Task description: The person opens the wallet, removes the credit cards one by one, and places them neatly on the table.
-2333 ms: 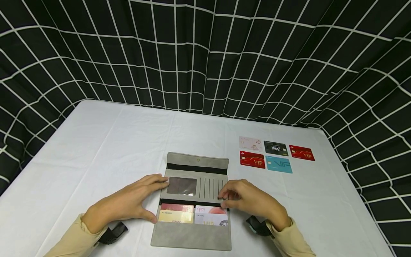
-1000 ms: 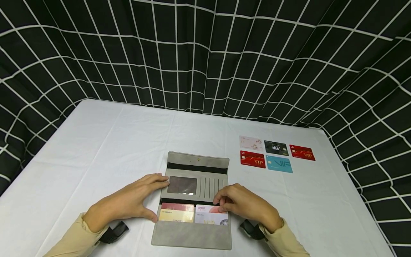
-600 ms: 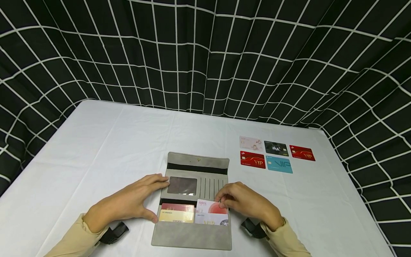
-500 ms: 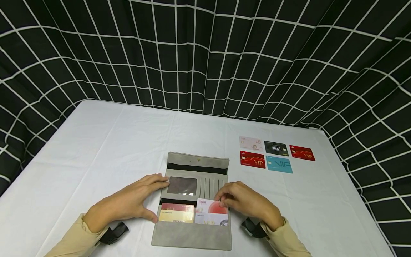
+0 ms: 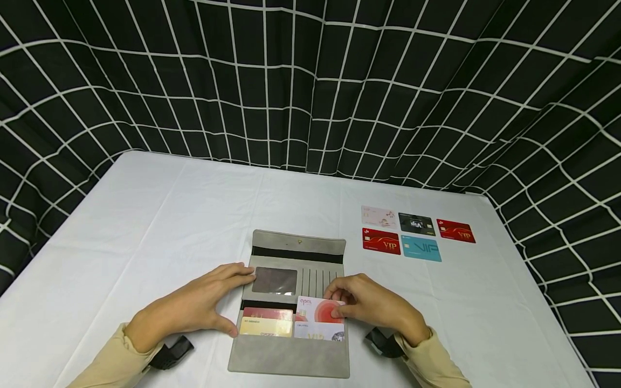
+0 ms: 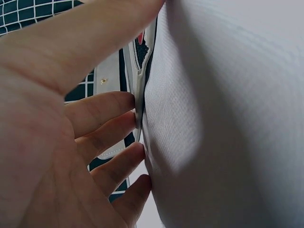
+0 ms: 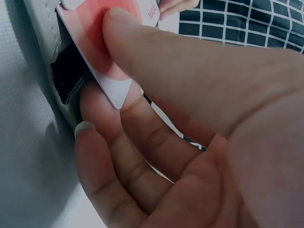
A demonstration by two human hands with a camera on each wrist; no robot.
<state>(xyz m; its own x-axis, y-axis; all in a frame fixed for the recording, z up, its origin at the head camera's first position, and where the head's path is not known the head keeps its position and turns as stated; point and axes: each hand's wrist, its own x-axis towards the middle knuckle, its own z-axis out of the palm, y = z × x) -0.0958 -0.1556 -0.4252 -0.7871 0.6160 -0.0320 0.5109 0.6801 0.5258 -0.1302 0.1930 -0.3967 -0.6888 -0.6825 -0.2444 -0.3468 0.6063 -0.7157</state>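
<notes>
Gray wallet (image 5: 288, 357): unfolded.
Left hand (image 5: 213, 295): spread, touching the wallet's left edge.
Right hand (image 5: 368, 302): pinching the "april" card (image 5: 312, 311) by its right end.
"april" card: partly out, behind the lavender VIP card (image 5: 315, 330).
Pull: likely step; calls for an even, straight draw.

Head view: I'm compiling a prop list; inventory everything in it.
Backdrop: 1, gridded black, rear and sides
Tablecloth: 1, white, centre
Wallet: 1, grey, open on tablecloth
April card: 1, white and red, wallet's lower right
Front card: 1, pale lilac, overlapping April card
Stacked cards: 2, yellow and dark red, wallet's lower left
Loose cards: 5, red (two), black, blue, pale pink, far right
Sleeves: 2, beige, bottom
Wrist devices: 2, black, by sleeves
Left hand: 1, bare, wallet's left edge
Right hand: 1, bare, pinching April card
</notes>
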